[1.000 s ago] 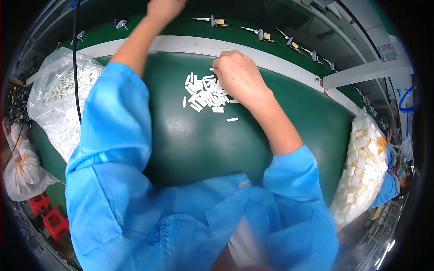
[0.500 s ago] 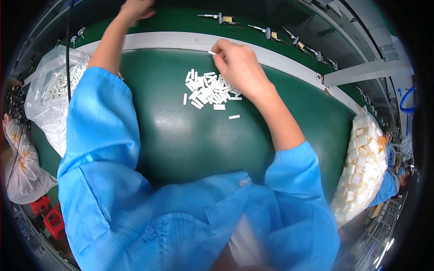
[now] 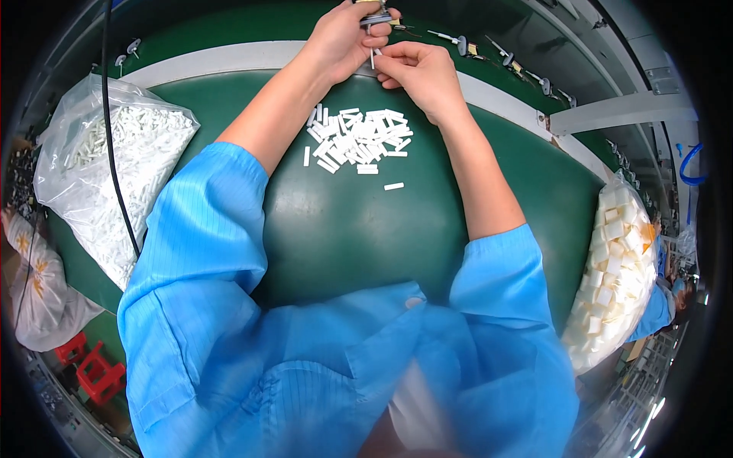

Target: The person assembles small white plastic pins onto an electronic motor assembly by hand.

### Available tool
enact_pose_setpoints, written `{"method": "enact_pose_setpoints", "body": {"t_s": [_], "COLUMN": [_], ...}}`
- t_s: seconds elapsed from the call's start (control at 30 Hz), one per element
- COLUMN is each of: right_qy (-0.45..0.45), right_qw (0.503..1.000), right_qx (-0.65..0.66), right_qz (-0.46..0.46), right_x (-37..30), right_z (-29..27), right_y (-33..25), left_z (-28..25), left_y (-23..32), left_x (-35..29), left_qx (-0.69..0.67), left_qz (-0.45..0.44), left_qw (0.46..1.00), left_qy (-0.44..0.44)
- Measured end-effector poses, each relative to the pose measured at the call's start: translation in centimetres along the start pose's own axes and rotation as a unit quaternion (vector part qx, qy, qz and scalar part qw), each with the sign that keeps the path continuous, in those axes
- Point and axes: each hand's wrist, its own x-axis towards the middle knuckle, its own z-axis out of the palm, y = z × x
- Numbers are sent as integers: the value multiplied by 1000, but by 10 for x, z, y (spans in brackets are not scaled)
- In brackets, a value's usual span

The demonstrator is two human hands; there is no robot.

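At the far edge of the green mat, my left hand [image 3: 336, 44] is closed round a small part with a grey disc [image 3: 375, 20] and a thin shaft [image 3: 372, 59] that points down toward me. My right hand [image 3: 424, 78] meets it from the right. Its thumb and fingers are pinched on a short white tube [image 3: 378, 52], mostly hidden, beside the shaft. Whether tube and shaft touch I cannot tell. Below both hands lies a loose pile of white tubes [image 3: 357, 141], and a single white tube [image 3: 394, 186] lies apart, nearer me.
A clear bag of white tubes [image 3: 145, 145] leans at the left, crossed by a black cable [image 3: 111, 137]. A bag of cream-coloured blocks [image 3: 608, 267] stands at the right. Beyond the white rail [image 3: 221, 59], several similar disc-and-shaft parts [image 3: 463, 46] lie on a green strip.
My left hand has come from the far left to the middle and now holds a disc-and-shaft part. My right hand, with its tube, has moved slightly up and right to meet it.
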Motion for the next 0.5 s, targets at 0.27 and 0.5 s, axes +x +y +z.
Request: {"method": "enact_pose_setpoints", "body": {"t_s": [0.27,0.5], "right_qy": [-103,-90], "right_qw": [994,996], "right_qx": [17,12], "right_qz": [30,21], "right_x": [-7,-7], "right_z": [3,2], "right_y": [-8,-10], "left_z": [-15,-8], "left_y": [13,10], "left_x": [5,3], "left_qx": [-152,-133], "left_qz": [29,33], "left_qw": [987,989], "left_qy": [37,52]}}
